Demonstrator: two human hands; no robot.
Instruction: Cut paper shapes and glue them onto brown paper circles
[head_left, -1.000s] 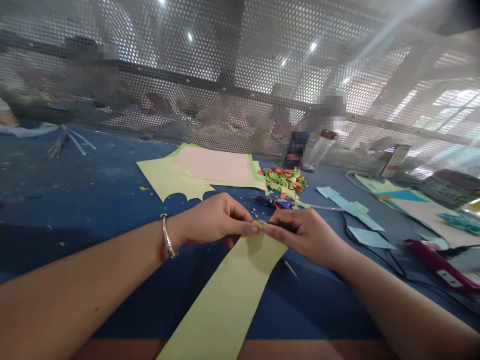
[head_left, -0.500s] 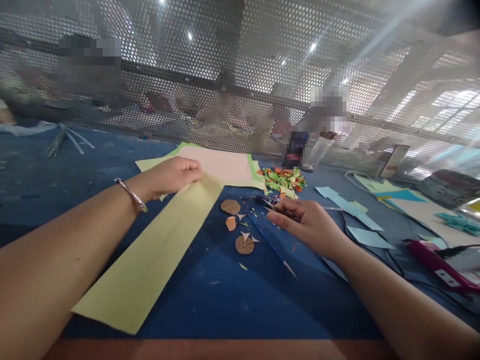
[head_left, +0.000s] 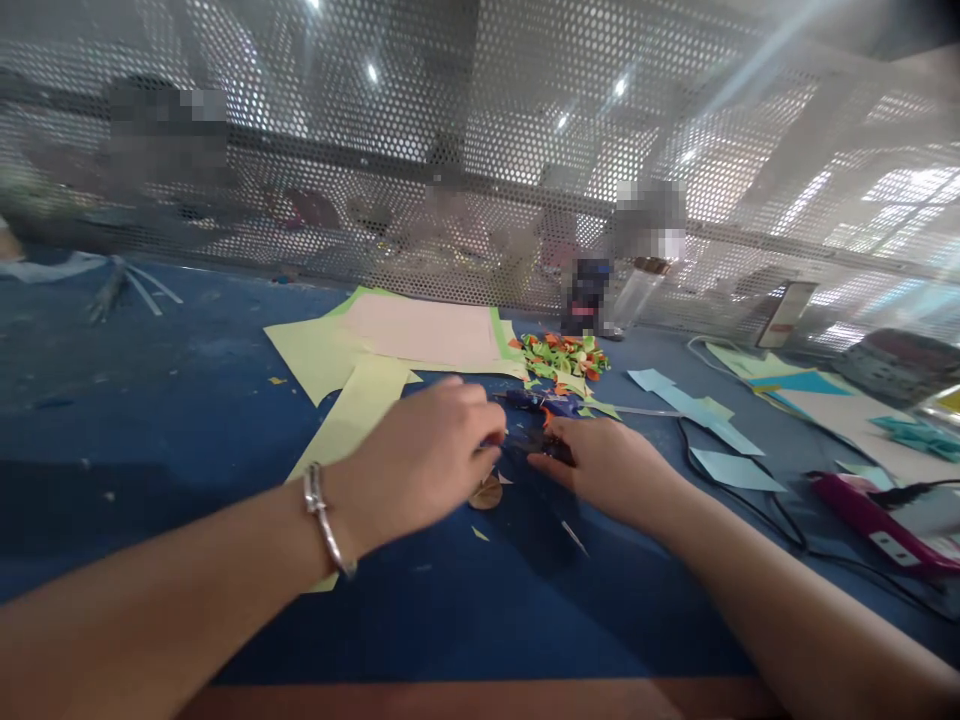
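My left hand [head_left: 431, 455], a bangle at its wrist, hovers over the table's middle. Its fingers are bent, with a gap to the thumb and nothing visible between them. Beneath that forearm lies a long pale yellow-green paper strip [head_left: 360, 400]. My right hand [head_left: 611, 465] is closed around the dark handles of scissors [head_left: 556, 450], low over the table; their blades are blurred. Just beyond is a blue glue gun [head_left: 525, 400] with a clear stick at its back. One brown disc [head_left: 487, 493] shows partly below my left hand. A thin brush [head_left: 574, 537] is partly shadowed.
Pink and green paper sheets [head_left: 427, 330] lie at the back, beside a heap of orange and green scraps [head_left: 566, 355]. Light blue paper pieces [head_left: 739, 470], black cables and a magenta power strip [head_left: 877, 530] are at right. A perforated metal screen [head_left: 337, 190] stands behind.
My left hand has let go of the paper strip, which now lies on the table, and has moved right over the small pieces. My right hand has come slightly lower with the scissors.
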